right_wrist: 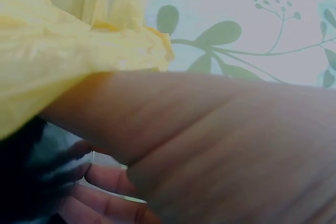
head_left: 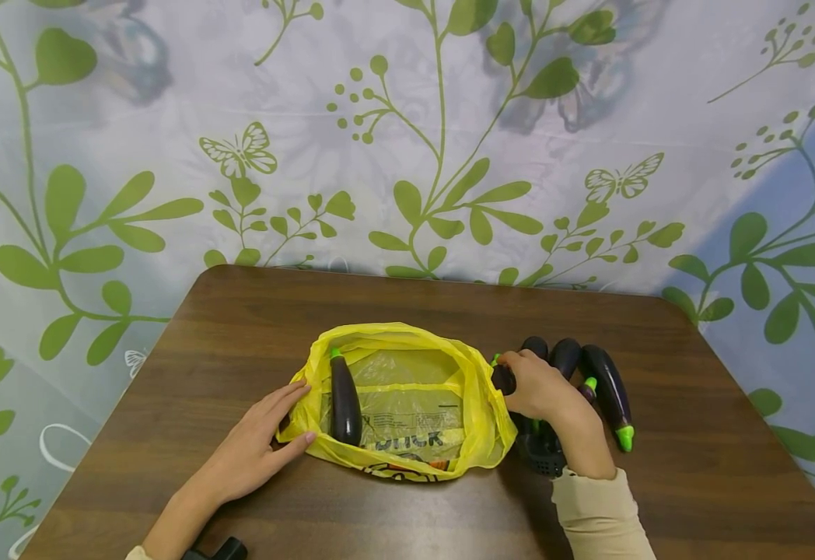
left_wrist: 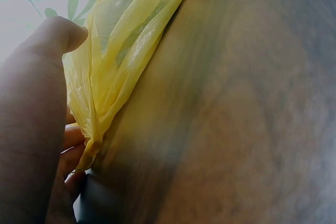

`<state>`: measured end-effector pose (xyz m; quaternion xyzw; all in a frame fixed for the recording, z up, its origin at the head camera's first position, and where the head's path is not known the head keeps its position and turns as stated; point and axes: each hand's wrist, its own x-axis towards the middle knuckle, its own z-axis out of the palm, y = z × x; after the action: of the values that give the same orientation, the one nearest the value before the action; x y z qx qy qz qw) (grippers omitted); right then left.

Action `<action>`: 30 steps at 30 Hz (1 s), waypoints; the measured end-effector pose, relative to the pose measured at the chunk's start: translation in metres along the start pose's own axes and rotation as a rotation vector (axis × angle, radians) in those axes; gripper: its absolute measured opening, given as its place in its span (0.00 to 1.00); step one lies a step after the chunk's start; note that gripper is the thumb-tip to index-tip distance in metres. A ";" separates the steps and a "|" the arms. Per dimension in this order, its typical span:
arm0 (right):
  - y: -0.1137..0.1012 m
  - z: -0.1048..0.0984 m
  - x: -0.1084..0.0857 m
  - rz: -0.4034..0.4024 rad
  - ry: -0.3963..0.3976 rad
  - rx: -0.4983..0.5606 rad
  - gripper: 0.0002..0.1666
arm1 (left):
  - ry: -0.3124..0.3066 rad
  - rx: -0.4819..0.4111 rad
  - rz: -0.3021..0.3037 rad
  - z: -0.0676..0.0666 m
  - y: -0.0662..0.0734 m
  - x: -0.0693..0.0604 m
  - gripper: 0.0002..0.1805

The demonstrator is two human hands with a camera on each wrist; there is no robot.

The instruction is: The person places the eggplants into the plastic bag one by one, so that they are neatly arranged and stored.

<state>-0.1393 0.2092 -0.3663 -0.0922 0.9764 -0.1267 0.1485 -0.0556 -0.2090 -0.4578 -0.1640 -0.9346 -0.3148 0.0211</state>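
A yellow plastic bag [head_left: 487, 435] lies with its mouth wide, and one dark eggplant [head_left: 346, 400] is inside at its left. My left hand [head_left: 257, 447] touches the bag's left side, fingers mostly straight; in the left wrist view the thumb [left_wrist: 68, 34] lies by the yellow plastic [left_wrist: 121, 66]. Beside the bag's right rim, my right hand [head_left: 543, 393] grips a dark eggplant [head_left: 503, 379], partly hidden by the fingers. The right wrist view has the fingers [right_wrist: 107, 198] against a dark, glossy surface [right_wrist: 31, 166], with yellow plastic [right_wrist: 63, 51] above.
Several more eggplants [head_left: 606, 385] lie on the brown table [head_left: 687, 467] right of and behind the right hand. A black perforated object [head_left: 543, 459] is under the right wrist, and another black object [head_left: 229, 549] is at the front edge. A patterned cloth [head_left: 351, 171] hangs behind the table.
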 end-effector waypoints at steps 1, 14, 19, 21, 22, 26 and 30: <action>-0.001 0.000 0.000 0.003 -0.002 -0.003 0.44 | 0.000 0.000 -0.001 0.000 0.000 0.000 0.40; -0.005 0.007 0.003 -0.011 -0.052 -0.005 0.46 | -0.002 0.005 -0.008 0.001 0.000 -0.002 0.40; -0.003 0.007 0.002 -0.022 -0.047 0.005 0.47 | 0.000 0.005 -0.008 0.001 0.000 -0.002 0.40; -0.002 0.006 0.001 -0.027 -0.040 0.013 0.48 | 0.002 0.006 -0.008 0.001 0.001 -0.002 0.40; -0.001 0.005 0.001 -0.028 -0.037 0.017 0.48 | 0.002 0.007 -0.008 0.001 0.001 -0.002 0.40; 0.003 0.002 0.001 -0.035 -0.013 0.025 0.49 | 0.002 0.007 -0.008 0.000 0.001 -0.002 0.40; 0.005 -0.001 0.000 -0.037 0.017 0.035 0.49 | 0.003 0.006 -0.006 0.000 0.001 -0.001 0.40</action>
<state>-0.1401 0.2144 -0.3663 -0.1067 0.9734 -0.1471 0.1394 -0.0538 -0.2084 -0.4571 -0.1606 -0.9360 -0.3124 0.0219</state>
